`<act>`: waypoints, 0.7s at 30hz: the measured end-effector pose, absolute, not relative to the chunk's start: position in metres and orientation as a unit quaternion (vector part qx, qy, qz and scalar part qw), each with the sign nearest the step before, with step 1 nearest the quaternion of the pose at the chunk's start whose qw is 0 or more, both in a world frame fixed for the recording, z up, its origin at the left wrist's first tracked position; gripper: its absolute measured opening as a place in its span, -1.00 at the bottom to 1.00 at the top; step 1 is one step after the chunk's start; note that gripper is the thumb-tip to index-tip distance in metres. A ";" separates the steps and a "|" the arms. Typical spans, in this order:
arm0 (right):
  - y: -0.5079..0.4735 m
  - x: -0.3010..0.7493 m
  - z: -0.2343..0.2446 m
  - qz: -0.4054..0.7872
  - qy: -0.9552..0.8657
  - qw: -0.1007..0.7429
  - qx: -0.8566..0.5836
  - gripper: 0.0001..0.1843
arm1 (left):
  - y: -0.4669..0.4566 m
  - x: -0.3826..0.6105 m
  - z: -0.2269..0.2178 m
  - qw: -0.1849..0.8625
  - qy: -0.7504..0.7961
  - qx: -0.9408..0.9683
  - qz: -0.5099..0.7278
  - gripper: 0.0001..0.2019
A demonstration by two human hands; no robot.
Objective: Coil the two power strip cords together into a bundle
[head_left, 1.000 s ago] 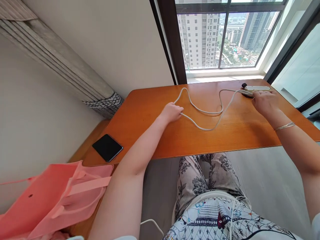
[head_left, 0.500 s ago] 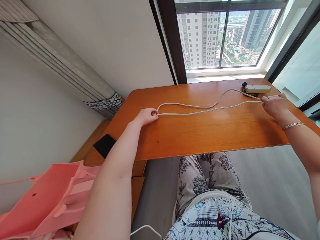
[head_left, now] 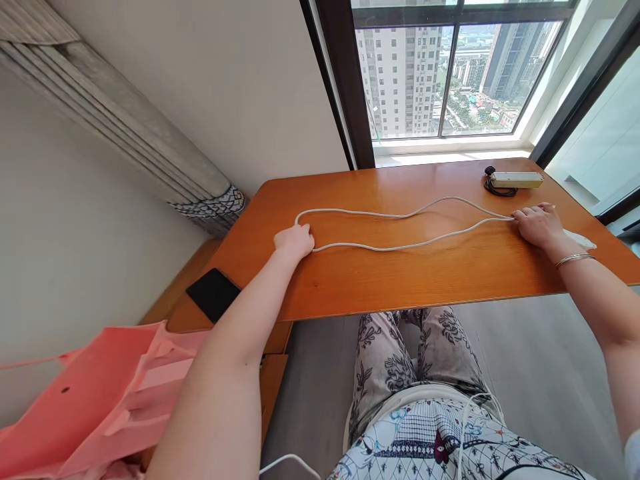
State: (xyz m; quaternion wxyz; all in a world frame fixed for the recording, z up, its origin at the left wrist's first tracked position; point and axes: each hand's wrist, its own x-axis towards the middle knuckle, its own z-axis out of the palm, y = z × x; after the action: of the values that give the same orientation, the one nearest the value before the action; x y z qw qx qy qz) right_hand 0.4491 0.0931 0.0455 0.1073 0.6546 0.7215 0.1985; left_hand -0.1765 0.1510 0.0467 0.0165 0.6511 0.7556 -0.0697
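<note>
A white cable makes a long, narrow loop on the brown wooden table, its two strands running between my hands. At the loop's left end, my left hand is closed with the cable in it; its fingertips are hidden beneath the hand. On the right, my right hand pinches the two strands where they meet. A white, flattish object peeks out behind my right wrist, partly covered by it; its kind cannot be made out.
A white power strip with a coiled black cord lies at the table's far right corner. A dark flat device rests left of my forearm. A pink bag-like item is at lower left. Beyond the table is a window.
My left hand has turned over and shifted slightly left and nearer me. My right hand has moved left and nearer, uncovering the white object. The cable loop has widened.
</note>
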 end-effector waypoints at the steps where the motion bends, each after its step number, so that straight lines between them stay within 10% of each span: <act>1: 0.093 0.450 0.043 0.208 0.725 0.106 0.648 -0.58 | 0.151 -0.179 0.045 0.011 0.775 0.630 -0.055 -0.46; 21: 0.121 0.429 0.082 0.104 0.727 0.077 0.675 -0.42 | 0.139 -0.224 0.036 -0.004 0.831 0.543 0.118 -0.66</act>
State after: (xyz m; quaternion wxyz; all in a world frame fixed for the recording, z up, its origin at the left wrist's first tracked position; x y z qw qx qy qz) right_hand 0.4293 0.1211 0.0820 0.0773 0.6747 0.7266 0.1039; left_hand -0.2240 0.1393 0.0361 -0.0037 0.5432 0.8312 0.1181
